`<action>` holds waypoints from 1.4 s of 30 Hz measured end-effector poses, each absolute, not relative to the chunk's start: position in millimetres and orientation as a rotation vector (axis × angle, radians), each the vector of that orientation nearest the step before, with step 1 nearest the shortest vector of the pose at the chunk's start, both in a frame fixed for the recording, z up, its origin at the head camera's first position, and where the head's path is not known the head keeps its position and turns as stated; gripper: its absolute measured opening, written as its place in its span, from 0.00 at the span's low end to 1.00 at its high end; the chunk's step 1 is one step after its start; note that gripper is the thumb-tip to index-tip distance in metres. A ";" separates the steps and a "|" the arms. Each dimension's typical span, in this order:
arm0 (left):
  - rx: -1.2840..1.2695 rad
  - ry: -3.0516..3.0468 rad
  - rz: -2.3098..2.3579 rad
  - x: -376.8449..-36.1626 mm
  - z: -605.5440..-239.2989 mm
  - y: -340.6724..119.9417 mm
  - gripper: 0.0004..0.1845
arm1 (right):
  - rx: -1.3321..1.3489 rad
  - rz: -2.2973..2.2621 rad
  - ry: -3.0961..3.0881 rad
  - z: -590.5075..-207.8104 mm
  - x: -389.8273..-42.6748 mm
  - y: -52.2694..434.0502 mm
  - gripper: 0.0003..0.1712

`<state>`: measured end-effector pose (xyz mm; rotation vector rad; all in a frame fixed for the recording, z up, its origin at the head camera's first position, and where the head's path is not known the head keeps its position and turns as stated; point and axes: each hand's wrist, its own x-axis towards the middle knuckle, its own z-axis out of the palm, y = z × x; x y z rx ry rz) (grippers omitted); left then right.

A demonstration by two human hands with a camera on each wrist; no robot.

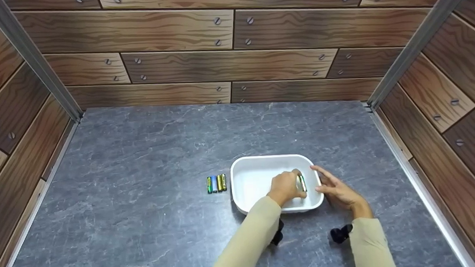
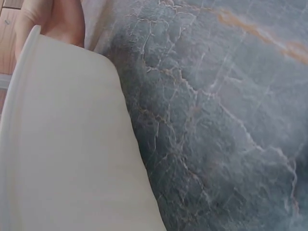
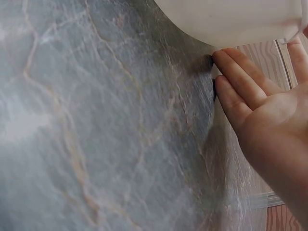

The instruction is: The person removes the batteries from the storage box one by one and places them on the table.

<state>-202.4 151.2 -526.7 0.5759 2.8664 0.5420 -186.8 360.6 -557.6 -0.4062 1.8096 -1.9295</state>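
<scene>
A white rectangular plastic container (image 1: 250, 181) stands on the table. My left hand (image 1: 285, 187) reaches down into its right half, index finger and thumb curled at the two ends of a battery (image 1: 303, 183) near the right wall; the palm side is hidden. At the container's right end is my right hand (image 1: 340, 191), with thumb and forefinger at the rim. In the right wrist view this hand (image 3: 274, 110) has its fingers extended beneath the container's edge. The left wrist view is largely filled by the container's outer wall (image 2: 77, 130).
Left of the container, several batteries lie side by side in a short row (image 1: 216, 183), green, blue and gold. The grey marble-patterned table (image 1: 141, 155) is bounded by wood-print walls (image 1: 177, 65) and metal corner posts (image 1: 38, 64).
</scene>
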 end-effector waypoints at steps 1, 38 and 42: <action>0.578 2.868 0.552 -203.0 -526.8 150.2 0.30 | -0.410 -1.933 1.807 -557.8 -186.9 360.6 0.40; 0.731 2.885 0.833 -204.2 -500.4 103.5 0.30 | -0.277 -1.885 1.865 -552.7 -185.0 359.0 0.40; 0.732 2.879 0.861 -202.6 -500.2 93.0 0.30 | -0.281 -1.884 1.859 -552.9 -185.5 358.4 0.40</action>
